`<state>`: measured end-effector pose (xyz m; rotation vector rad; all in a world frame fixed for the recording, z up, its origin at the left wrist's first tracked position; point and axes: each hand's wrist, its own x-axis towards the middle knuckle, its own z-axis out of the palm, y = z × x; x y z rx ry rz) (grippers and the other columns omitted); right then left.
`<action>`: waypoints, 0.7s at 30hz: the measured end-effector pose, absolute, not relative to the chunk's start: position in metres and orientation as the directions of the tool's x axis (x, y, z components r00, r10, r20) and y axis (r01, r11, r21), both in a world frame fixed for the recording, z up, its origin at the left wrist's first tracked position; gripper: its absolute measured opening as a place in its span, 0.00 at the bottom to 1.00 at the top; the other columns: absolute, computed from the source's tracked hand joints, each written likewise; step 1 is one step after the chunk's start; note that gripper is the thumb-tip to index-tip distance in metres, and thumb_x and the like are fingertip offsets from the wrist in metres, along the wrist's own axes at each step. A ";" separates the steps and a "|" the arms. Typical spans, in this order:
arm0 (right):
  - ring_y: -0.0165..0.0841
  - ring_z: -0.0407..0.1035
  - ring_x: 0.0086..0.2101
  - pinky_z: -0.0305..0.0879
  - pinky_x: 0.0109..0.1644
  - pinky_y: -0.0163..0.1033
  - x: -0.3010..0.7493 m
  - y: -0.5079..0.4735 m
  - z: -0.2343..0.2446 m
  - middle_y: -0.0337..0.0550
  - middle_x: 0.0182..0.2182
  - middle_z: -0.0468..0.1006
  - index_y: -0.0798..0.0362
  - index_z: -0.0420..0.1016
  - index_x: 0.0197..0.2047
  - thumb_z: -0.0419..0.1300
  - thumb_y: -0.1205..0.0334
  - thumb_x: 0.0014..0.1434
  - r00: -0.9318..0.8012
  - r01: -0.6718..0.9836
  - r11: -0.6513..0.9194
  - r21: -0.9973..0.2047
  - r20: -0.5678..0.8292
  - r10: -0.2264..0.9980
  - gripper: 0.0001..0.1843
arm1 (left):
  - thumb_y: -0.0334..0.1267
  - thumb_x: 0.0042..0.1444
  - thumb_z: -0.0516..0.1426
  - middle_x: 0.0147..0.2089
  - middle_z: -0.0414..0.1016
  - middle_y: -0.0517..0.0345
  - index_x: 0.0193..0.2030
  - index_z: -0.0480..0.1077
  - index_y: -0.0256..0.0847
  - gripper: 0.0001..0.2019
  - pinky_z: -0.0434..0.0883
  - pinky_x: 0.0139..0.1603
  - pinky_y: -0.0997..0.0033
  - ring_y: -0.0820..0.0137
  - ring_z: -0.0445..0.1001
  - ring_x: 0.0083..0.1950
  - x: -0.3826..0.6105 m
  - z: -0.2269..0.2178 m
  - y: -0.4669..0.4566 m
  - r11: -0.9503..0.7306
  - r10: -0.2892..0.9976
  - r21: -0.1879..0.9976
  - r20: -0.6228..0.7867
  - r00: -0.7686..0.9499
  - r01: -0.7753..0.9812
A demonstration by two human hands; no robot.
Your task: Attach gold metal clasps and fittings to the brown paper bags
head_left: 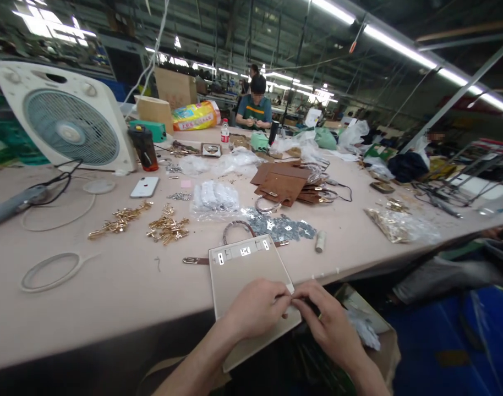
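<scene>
A beige bag panel (pixel 249 275) lies over the table's front edge, its lower end sticking out past it. Metal plates show along its top, with a looped handle (pixel 238 224) behind and a brown strap (pixel 197 260) out to the left. My left hand (pixel 262 305) rests over the panel, thumb and fingers pinched at its right edge. Close against it, my right hand (pixel 323 311) is pinched at the same spot. Whatever lies between the fingertips is too small or hidden to name. Flat metal plates (pixel 276 224) are heaped just beyond the panel.
Gold-coloured fittings (pixel 168 225) lie in piles to the left, near a phone (pixel 145 187) and a box fan (pixel 70 121). Brown leather pieces (pixel 284 184) are stacked behind the plates. A small cylinder (pixel 321 241) stands right of the panel. A person (pixel 255 107) sits across the table.
</scene>
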<state>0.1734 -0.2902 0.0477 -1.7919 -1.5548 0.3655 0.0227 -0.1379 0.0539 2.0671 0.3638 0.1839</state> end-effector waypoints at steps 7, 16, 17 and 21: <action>0.36 0.75 0.41 0.69 0.48 0.38 0.173 -0.288 0.048 0.42 0.40 0.80 0.48 0.76 0.47 0.60 0.58 0.71 0.303 0.662 -0.061 -0.747 0.192 0.933 0.06 | 0.35 0.62 0.55 0.30 0.81 0.61 0.34 0.81 0.40 0.13 0.64 0.36 0.75 0.71 0.74 0.32 0.019 0.047 -0.134 -0.428 0.353 0.895 0.039 0.935 0.124; 0.35 0.72 0.39 0.68 0.46 0.38 0.172 -0.283 0.049 0.42 0.37 0.77 0.48 0.74 0.41 0.56 0.62 0.73 0.244 0.675 0.009 -0.738 0.234 0.941 0.07 | 0.34 0.56 0.56 0.26 0.77 0.60 0.29 0.79 0.37 0.11 0.62 0.33 0.74 0.71 0.71 0.30 0.023 0.050 -0.134 -0.244 0.384 0.964 -0.003 0.923 0.104; 0.35 0.72 0.39 0.68 0.46 0.39 0.172 -0.283 0.046 0.42 0.37 0.76 0.48 0.73 0.41 0.55 0.63 0.73 0.246 0.682 0.025 -0.731 0.262 0.933 0.07 | 0.35 0.55 0.56 0.26 0.77 0.60 0.29 0.79 0.37 0.11 0.63 0.33 0.74 0.71 0.71 0.30 0.023 0.049 -0.134 -0.191 0.391 0.976 -0.022 0.920 0.105; 0.37 0.72 0.42 0.69 0.47 0.41 0.167 -0.288 0.032 0.44 0.39 0.76 0.47 0.72 0.43 0.55 0.66 0.72 0.222 0.731 0.120 -0.672 0.401 0.889 0.07 | 0.39 0.54 0.57 0.26 0.77 0.58 0.29 0.79 0.35 0.11 0.64 0.33 0.73 0.70 0.71 0.30 0.026 0.039 -0.134 0.046 0.385 0.995 -0.098 0.918 0.087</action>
